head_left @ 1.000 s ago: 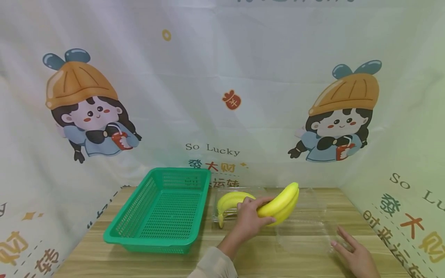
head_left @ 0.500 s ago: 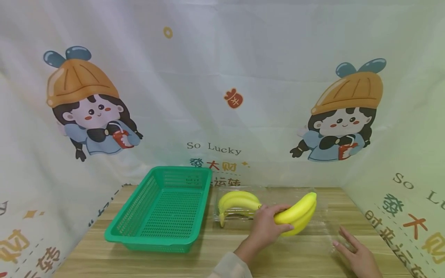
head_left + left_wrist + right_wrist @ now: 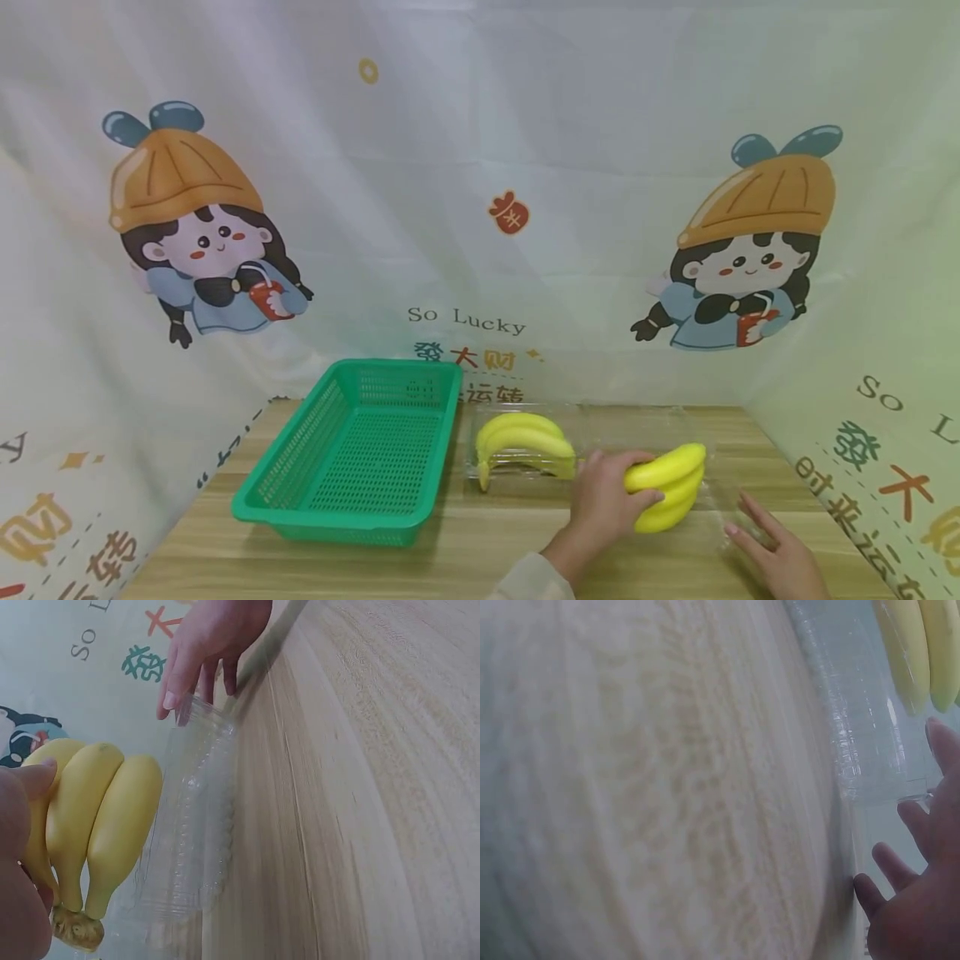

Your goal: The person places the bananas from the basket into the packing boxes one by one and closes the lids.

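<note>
My left hand [image 3: 602,502] grips a bunch of yellow bananas [image 3: 678,487], thumb on the near side; the stem end [image 3: 77,928] shows in the left wrist view. The bananas are over the right part of a clear plastic clamshell box [image 3: 187,825], which lies opened out on the table. Whether they touch its floor, I cannot tell. Another banana bunch [image 3: 521,435] lies in the box's left part. At the box's right edge is my right hand [image 3: 780,554], its fingers spread and fairly straight. In the right wrist view its fingertips [image 3: 911,814] are at the clear rim.
A green plastic basket [image 3: 247,505] with perforated walls stands left of the box on the wooden table [image 3: 480,567]. Behind and at both sides hangs a pale printed cloth [image 3: 585,108], close to the table's edges.
My left hand has carried the banana bunch rightward and lower, from near the box's middle to its right part. The bunch has turned more level. My right hand stays at the box's edge.
</note>
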Demonstrator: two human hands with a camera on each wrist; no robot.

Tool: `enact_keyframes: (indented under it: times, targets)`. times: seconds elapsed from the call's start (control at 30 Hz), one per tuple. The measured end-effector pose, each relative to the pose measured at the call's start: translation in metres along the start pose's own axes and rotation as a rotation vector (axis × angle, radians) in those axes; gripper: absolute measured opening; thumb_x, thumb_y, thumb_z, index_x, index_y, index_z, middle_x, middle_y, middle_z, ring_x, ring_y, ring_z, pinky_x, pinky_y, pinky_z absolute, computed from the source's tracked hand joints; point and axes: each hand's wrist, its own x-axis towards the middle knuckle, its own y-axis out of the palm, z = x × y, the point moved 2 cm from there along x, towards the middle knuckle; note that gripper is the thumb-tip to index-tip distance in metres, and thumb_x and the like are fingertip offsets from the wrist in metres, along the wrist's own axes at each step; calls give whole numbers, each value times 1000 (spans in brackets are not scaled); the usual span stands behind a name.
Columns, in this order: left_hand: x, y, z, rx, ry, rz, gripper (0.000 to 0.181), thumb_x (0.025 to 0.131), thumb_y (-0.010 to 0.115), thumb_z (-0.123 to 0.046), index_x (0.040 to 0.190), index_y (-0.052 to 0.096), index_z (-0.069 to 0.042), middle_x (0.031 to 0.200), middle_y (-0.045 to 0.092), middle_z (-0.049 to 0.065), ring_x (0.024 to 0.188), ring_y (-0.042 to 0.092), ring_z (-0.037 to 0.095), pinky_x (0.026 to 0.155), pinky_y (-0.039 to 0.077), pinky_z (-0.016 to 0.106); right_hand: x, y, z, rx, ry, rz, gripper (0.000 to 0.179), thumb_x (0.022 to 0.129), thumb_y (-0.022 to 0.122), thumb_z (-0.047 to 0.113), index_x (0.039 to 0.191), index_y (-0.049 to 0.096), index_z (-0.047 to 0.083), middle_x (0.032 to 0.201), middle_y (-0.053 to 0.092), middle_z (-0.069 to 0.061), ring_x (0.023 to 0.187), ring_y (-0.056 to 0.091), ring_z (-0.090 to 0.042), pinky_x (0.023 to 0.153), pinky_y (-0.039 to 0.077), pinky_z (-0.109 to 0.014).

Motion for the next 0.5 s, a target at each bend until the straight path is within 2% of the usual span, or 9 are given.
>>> enact_keyframes:
  times: [0.13, 0.27, 0.4, 0.5]
  targets:
    - [1, -1, -2, -12, -41, 18, 43, 72, 84, -39, 112, 71, -36, 96, 66, -24, 78, 45, -2, 67, 35, 19, 0, 0, 3, 4, -18, -7, 84, 94, 57, 51, 153, 20, 4, 149, 30, -23, 133, 26, -53, 102, 24, -68]
    - [2, -3, -1, -71, -64, 59, 42, 74, 85, -28, 114, 71, -33, 98, 65, -22, 83, 48, -1, 70, 39, 21, 0, 1, 5, -3, -35, -15, 81, 96, 57, 47, 153, 21, 3, 148, 32, -24, 131, 30, -53, 100, 27, -68]
    - [1, -3, 1, -97, -44, 97, 45, 75, 82, -11, 115, 71, -28, 102, 67, -19, 88, 55, 0, 75, 44, 21, 0, 1, 5, -14, -29, -14, 81, 96, 56, 48, 153, 21, 3, 148, 31, -24, 130, 30, -54, 100, 28, -68]
    - [-1, -1, 2, -98, -1, 138, 48, 74, 76, 2, 115, 71, -23, 103, 69, -15, 91, 60, 0, 75, 47, 18, 0, 1, 4, -23, -23, -11, 81, 96, 56, 49, 153, 20, 3, 148, 30, -24, 130, 29, -54, 100, 28, -67]
